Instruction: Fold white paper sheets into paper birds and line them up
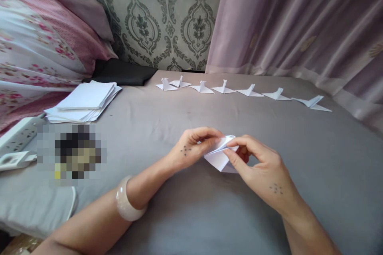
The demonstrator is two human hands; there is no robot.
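Observation:
A partly folded sheet of white paper (220, 160) is held between my two hands, just above the grey cloth. My left hand (194, 147) pinches its upper left edge between thumb and fingers. From the other side, my right hand (257, 163) grips the paper's right part, thumb in front and index finger on top. The paper has layered folds that open upward and a pointed lower corner. Some of the right fingers are hidden behind it. Across the far side stand several folded white paper birds (224, 87) in a row.
A stack of white paper sheets (86, 97) lies at the left, before a black flat item (122, 71). Nearer are a white power strip (22, 133), a cable and a blurred-out patch. Purple curtains (284, 20) hang at the right, a patterned wall (170, 20) behind.

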